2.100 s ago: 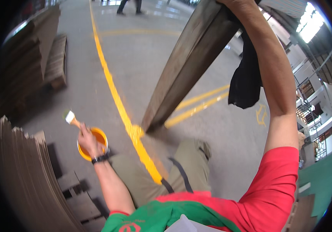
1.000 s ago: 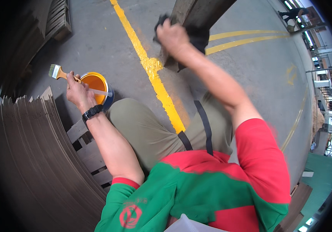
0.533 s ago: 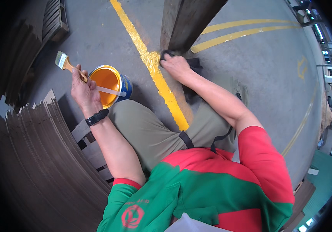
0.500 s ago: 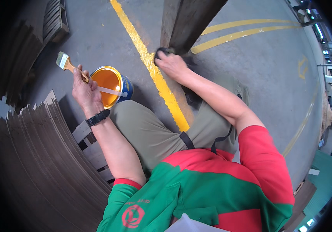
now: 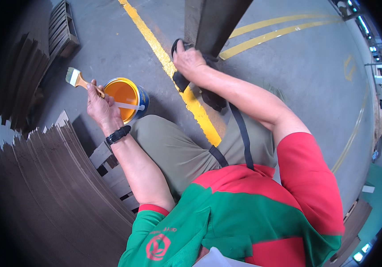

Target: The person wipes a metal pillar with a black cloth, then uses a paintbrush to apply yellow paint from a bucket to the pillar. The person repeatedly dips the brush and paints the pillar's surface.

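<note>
In the left of the frame, a flat, wooden-handled paintbrush (image 5: 80,82) is gripped by the left hand (image 5: 103,108), beside a round blue bucket (image 5: 144,100) of yellow paint (image 5: 122,92). At upper centre, a soft black cloth (image 5: 181,82) is grasped by the right hand (image 5: 188,61) near a tall grey-brown post (image 5: 215,22); 2 yellow stripes (image 5: 266,41) are seen at upper right.

Lower left: stacked brown sheets (image 5: 53,191), pale wooden slats (image 5: 119,181) beside them | upper left: wooden pallet (image 5: 65,30) | upper right: two yellow floor stripes (image 5: 268,36) | right edge: green patch (image 5: 378,202)
</note>
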A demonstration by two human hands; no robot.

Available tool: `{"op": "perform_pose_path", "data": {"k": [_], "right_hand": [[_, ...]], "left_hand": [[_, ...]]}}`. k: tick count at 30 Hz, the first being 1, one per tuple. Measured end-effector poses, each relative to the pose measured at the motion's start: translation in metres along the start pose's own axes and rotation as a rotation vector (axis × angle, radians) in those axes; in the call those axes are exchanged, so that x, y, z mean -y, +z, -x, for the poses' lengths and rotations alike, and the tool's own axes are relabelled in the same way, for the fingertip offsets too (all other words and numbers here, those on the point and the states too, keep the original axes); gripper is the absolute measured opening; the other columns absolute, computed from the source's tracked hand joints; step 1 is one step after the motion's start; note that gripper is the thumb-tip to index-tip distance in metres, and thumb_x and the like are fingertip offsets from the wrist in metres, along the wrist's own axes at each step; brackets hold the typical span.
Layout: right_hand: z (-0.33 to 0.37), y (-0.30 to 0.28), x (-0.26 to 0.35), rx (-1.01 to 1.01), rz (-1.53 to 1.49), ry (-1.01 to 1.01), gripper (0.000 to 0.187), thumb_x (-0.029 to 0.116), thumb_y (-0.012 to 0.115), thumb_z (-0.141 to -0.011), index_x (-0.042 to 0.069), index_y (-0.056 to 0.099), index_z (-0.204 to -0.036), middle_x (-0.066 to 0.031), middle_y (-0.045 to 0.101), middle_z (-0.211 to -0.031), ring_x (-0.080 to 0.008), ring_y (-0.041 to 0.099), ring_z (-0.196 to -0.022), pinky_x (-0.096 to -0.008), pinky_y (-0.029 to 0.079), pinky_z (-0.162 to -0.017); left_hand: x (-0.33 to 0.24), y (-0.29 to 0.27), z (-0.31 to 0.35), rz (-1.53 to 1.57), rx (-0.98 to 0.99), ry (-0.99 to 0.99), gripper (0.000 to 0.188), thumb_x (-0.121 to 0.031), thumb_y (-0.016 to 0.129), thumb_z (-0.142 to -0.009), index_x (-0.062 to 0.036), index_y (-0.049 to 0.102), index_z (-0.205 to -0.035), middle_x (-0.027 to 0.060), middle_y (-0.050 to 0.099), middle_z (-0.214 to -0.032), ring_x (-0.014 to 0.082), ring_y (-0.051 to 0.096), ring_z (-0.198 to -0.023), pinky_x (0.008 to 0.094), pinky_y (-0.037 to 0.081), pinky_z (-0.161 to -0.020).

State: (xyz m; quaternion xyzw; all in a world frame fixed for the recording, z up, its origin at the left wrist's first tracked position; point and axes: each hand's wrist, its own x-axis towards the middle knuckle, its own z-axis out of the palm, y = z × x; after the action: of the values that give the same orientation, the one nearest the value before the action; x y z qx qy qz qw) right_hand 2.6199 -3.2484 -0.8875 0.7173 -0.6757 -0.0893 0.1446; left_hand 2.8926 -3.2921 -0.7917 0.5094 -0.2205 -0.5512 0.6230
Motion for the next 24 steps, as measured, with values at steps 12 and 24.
{"op": "perform_pose_path", "data": {"k": [12,24], "right_hand": [[0.055,0.085,0.008,0.646,-0.181,-0.09,0.024,0.012,0.058,-0.091,0.006,0.076,-0.107,-0.018,0.067,-0.125,-0.0308,0.072,-0.105,-0.0419,0.059,-0.086],[-0.022,0.065,0.016,0.394,0.121,0.052,0.035,0.017,0.058,-0.095,0.003,0.071,-0.125,-0.0267,0.05,-0.146,-0.031,0.074,-0.099,-0.0497,0.062,-0.063]], "left_hand": [[-0.025,-0.019,0.0,-0.022,-0.109,-0.006,0.034,-0.029,0.064,-0.102,0.0017,0.068,-0.117,0.0043,0.061,-0.082,0.0035,0.039,-0.054,0.0196,0.032,-0.046],[-0.026,-0.024,-0.005,-0.048,-0.137,0.001,0.036,-0.029,0.063,-0.103,0.0023,0.067,-0.119,0.0054,0.062,-0.085,0.0035,0.038,-0.054,0.0197,0.03,-0.046]]}}
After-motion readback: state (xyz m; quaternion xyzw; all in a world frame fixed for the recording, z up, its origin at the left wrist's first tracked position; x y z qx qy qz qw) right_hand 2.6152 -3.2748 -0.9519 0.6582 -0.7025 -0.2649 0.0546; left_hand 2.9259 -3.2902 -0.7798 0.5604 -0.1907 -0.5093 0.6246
